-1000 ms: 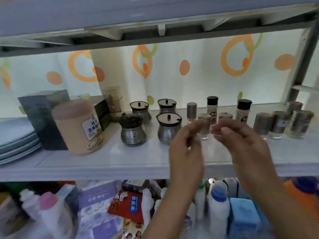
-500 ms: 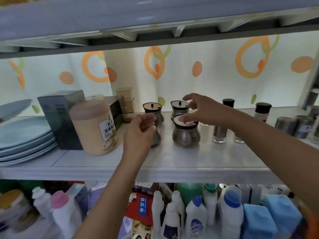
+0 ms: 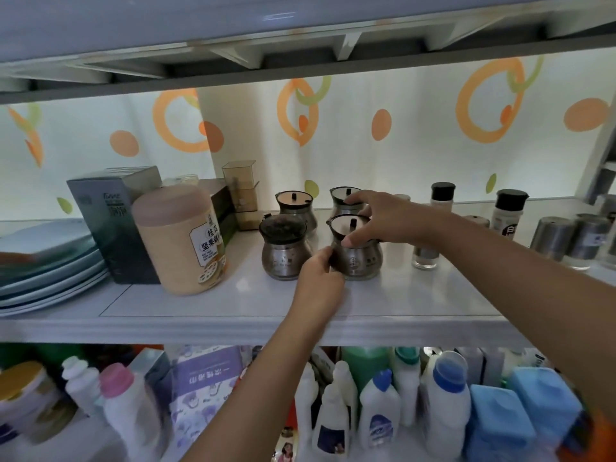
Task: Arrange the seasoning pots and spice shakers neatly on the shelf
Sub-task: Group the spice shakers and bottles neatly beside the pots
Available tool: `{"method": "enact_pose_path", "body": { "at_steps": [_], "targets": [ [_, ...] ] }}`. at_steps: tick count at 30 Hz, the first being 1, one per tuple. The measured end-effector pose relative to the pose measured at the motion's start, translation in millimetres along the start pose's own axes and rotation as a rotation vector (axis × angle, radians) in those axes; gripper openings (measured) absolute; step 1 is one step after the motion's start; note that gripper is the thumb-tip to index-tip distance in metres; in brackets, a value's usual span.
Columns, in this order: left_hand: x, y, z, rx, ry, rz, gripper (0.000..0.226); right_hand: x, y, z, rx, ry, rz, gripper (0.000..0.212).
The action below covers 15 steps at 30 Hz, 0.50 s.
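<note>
Hands meet on the near right pot on the shelf, left hand gripping its left side, right hand closed over its lid, while another pot stands just beside it on the left.

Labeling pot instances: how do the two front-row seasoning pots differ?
The front-left pot has a dark lid; the front-right pot has a pale one. The front-left pot stands untouched; the front-right pot is gripped by the left hand at its side and the right hand at its lid. Both are upright, round-bellied and metallic.
</note>
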<state>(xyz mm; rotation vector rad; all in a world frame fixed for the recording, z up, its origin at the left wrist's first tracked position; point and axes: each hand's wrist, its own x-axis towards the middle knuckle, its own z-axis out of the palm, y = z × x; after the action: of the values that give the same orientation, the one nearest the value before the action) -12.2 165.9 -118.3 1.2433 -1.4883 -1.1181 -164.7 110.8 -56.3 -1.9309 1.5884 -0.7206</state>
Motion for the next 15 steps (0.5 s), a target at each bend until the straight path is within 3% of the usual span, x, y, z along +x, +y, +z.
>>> {"method": "enact_pose_path", "body": {
  "at_steps": [15],
  "targets": [
    [-11,-10,-34,-0.101,0.031,-0.003,0.053,17,-4,16,0.083,-0.042,-0.005,0.090]
  ]
}}
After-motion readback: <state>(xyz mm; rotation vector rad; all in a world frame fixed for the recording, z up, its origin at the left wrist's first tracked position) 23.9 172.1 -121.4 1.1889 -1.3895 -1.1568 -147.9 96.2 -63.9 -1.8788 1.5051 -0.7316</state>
